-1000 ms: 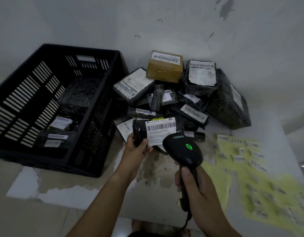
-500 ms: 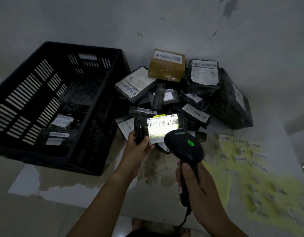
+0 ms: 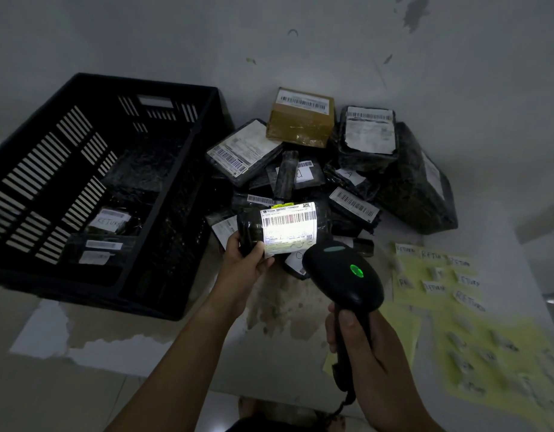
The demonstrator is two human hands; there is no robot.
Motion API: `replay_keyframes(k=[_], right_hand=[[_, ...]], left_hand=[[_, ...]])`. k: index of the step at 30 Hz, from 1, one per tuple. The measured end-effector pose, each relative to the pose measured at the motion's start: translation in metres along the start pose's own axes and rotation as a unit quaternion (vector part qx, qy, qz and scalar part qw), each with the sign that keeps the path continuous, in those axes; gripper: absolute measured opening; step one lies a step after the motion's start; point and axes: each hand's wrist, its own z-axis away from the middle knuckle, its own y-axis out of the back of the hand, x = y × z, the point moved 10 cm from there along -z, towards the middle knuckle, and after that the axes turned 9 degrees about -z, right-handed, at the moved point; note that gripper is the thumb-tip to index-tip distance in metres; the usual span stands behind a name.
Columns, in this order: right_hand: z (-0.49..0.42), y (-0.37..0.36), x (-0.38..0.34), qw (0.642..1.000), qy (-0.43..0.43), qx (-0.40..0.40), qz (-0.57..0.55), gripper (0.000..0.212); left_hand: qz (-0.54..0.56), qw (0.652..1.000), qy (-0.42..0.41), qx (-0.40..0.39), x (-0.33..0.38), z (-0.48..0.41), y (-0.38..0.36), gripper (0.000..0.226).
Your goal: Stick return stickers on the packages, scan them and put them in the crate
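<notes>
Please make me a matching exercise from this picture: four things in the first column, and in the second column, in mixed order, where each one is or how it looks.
Column one:
1. scanner
2. lit package
3. cardboard box
4. crate

Column two:
A. brown, with a barcode label on top
B. gripped by the right hand
C. black, with slotted walls
D. held by the left hand

Right pairs: 1-B, 2-D, 3-A, 4-C.

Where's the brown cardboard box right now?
In the head view, the brown cardboard box sits at the back of the package pile by the wall, right of the black crate and left of a black parcel with a white label.
</notes>
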Motion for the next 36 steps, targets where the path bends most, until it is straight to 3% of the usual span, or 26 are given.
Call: replay_keyframes(k=[8, 15, 26, 36], right_hand=[[0.007, -0.002, -0.003, 0.999, -0.003, -0.008, -0.032, 0.063], [0.010, 0.004, -0.010, 1.000, 0.006, 0.016, 0.006, 0.065], [0.013, 0.008, -0.017, 0.999, -0.004, 0.036, 0.005, 0.084], [0.012, 0.008, -0.017, 0.999, -0.006, 0.038, 0.013, 0.083]], left_hand=[[0.007, 1.000, -0.002, 0.004, 0.000, -0.006, 0.000, 0.038], [0.002, 1.000, -0.005, 0.005, 0.002, -0.009, 0.003, 0.037], [0.007, 1.000, 0.000, 0.009, 0.004, -0.014, 0.003, 0.039], [-0.021, 1.000, 0.007, 0.015, 0.007, -0.014, 0.004, 0.035]])
